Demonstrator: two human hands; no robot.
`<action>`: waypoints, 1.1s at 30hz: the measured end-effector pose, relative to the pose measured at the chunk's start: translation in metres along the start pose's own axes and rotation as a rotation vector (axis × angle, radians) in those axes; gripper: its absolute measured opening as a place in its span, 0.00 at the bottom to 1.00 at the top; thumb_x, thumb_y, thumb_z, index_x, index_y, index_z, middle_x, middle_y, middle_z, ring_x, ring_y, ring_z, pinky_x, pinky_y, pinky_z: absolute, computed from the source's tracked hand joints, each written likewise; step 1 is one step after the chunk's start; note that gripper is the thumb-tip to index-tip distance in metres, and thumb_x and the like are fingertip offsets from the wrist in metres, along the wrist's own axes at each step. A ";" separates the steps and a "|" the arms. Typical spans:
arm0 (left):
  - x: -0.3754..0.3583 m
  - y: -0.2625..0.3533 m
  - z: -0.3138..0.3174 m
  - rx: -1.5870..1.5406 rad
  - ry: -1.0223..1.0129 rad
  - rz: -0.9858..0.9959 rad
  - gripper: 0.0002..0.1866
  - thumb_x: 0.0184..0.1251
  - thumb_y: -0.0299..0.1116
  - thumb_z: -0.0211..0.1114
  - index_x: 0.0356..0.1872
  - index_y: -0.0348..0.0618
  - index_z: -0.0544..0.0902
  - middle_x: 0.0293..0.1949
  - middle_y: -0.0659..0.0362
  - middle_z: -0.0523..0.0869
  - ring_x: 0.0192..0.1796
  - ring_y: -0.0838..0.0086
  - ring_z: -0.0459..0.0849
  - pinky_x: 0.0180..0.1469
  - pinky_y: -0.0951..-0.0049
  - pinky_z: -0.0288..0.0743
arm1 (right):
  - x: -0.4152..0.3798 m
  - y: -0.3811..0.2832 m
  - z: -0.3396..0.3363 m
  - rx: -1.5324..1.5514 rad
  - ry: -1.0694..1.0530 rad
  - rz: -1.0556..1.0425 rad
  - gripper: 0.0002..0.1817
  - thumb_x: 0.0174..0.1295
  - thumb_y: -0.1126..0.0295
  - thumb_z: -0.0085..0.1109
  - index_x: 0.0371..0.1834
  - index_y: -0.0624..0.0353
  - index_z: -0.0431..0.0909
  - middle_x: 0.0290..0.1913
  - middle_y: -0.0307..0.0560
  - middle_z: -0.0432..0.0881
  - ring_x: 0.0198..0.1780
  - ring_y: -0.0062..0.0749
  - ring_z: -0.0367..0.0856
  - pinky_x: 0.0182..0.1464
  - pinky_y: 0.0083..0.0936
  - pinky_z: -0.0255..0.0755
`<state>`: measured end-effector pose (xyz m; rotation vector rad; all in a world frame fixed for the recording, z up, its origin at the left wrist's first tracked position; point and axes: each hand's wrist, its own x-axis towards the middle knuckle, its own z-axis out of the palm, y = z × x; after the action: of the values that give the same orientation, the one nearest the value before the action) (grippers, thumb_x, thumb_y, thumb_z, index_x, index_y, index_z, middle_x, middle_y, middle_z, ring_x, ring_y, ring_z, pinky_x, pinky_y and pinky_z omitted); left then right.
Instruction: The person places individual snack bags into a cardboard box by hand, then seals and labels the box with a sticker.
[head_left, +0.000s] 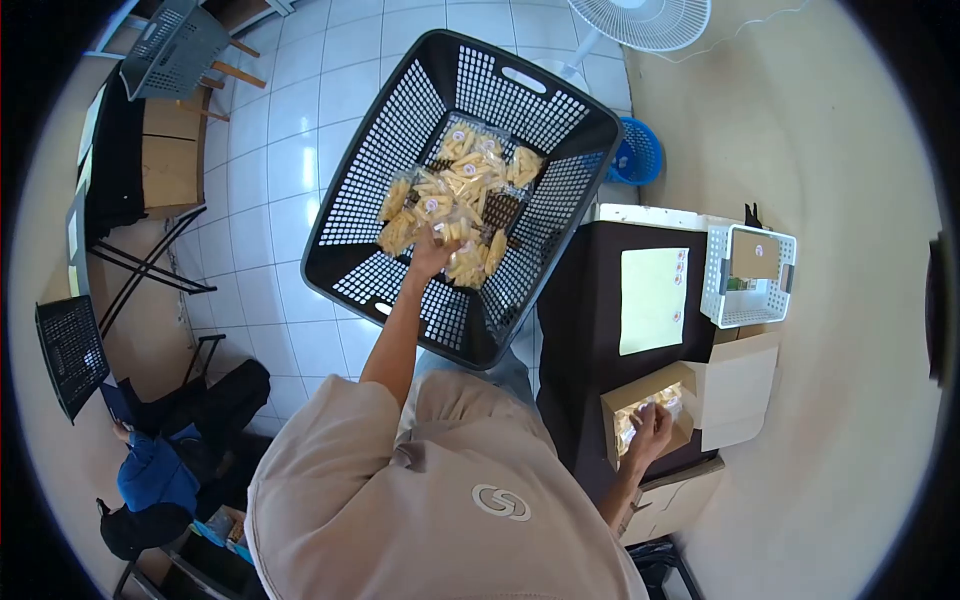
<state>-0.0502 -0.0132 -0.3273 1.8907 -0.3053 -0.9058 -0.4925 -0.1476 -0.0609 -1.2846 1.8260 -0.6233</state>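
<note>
A large black perforated basket (575, 205) stands in front of me, with several clear bags of pale yellow snack pieces (470, 170) at its bottom. My left hand (432, 255) reaches into it, fingers on one of the bags; whether they grip it is hidden. On the right, my right hand (650, 432) is over an open cardboard box (685, 440) that holds more bagged snacks (632, 415). Its fingers are bent together at the bags, and what they hold is too small to make out. The box rests on a dark-covered table (590, 330).
A pale green sheet with red stickers (653, 300) and a white basket (715, 275) lie further along the table. A blue bin (640, 150) and a white fan (645, 20) stand beyond. Another person in blue (160, 475) sits at the lower left, near a black crate (72, 355).
</note>
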 end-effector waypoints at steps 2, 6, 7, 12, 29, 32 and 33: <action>-0.035 0.096 -0.011 -0.258 -0.121 -0.013 0.26 0.64 0.34 0.67 0.59 0.35 0.69 0.39 0.57 0.85 0.38 0.77 0.83 0.38 0.76 0.77 | 0.009 -0.019 0.017 0.002 -0.088 -0.144 0.08 0.68 0.71 0.56 0.41 0.67 0.75 0.35 0.44 0.78 0.35 0.26 0.80 0.37 0.20 0.78; -0.072 0.162 0.003 -0.379 -0.157 0.171 0.20 0.70 0.32 0.62 0.58 0.36 0.69 0.37 0.58 0.85 0.37 0.79 0.83 0.35 0.78 0.77 | 0.003 -0.089 0.068 0.288 -0.311 -0.231 0.09 0.65 0.71 0.60 0.42 0.66 0.76 0.37 0.43 0.78 0.37 0.24 0.79 0.41 0.20 0.77; -0.087 0.187 0.007 -0.333 -0.184 0.140 0.19 0.71 0.31 0.61 0.58 0.35 0.69 0.41 0.56 0.85 0.41 0.79 0.83 0.41 0.77 0.77 | -0.005 -0.111 0.080 0.304 -0.368 -0.258 0.10 0.64 0.72 0.61 0.44 0.66 0.76 0.38 0.43 0.78 0.39 0.25 0.79 0.43 0.21 0.77; -0.169 0.277 0.047 -0.426 -0.427 0.442 0.20 0.71 0.27 0.58 0.61 0.34 0.67 0.51 0.53 0.82 0.50 0.76 0.82 0.50 0.75 0.77 | -0.048 -0.174 0.112 0.517 -0.650 -0.357 0.22 0.61 0.76 0.65 0.57 0.67 0.71 0.47 0.47 0.81 0.46 0.25 0.79 0.52 0.22 0.74; -0.281 0.322 0.119 -0.428 -0.498 0.559 0.14 0.70 0.27 0.62 0.53 0.33 0.75 0.41 0.58 0.85 0.43 0.79 0.82 0.47 0.78 0.75 | -0.048 -0.122 -0.020 0.756 -0.713 -0.376 0.12 0.62 0.81 0.60 0.48 0.67 0.74 0.44 0.45 0.83 0.45 0.20 0.79 0.47 0.18 0.74; -0.286 0.325 0.135 -0.411 -0.410 0.480 0.08 0.69 0.27 0.63 0.44 0.33 0.81 0.35 0.62 0.85 0.39 0.83 0.81 0.42 0.82 0.74 | -0.047 -0.113 -0.032 0.748 -0.679 -0.380 0.11 0.62 0.82 0.61 0.46 0.67 0.73 0.44 0.46 0.82 0.46 0.20 0.79 0.49 0.19 0.73; -0.293 0.330 0.141 -0.417 -0.347 0.497 0.07 0.68 0.28 0.64 0.37 0.33 0.83 0.30 0.65 0.84 0.35 0.86 0.79 0.38 0.83 0.73 | -0.048 -0.110 -0.034 0.756 -0.658 -0.402 0.13 0.61 0.82 0.62 0.47 0.66 0.72 0.45 0.46 0.81 0.47 0.20 0.78 0.50 0.20 0.72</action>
<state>-0.2958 -0.1050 0.0542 1.1935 -0.7021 -0.8666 -0.4541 -0.1449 0.0579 -1.1273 0.6848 -0.8641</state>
